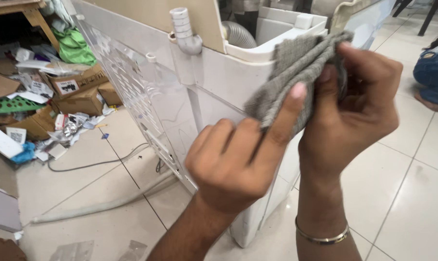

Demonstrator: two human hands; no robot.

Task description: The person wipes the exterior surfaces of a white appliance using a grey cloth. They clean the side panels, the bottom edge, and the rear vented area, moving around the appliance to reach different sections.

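A folded grey cloth is held up in front of a white washing machine. My right hand grips the cloth's upper right end, fingers curled around it. My left hand pinches the cloth's lower edge, with one finger stretched up along the fabric. A thin metal bangle circles my right wrist. The machine stands with its perforated white back panel facing left and a grey ribbed hose at its top.
Cardboard boxes, papers and scraps litter the tiled floor at left under a wooden table. A pale hose and a dark cable trail across the floor. Another person's leg in jeans shows at far right.
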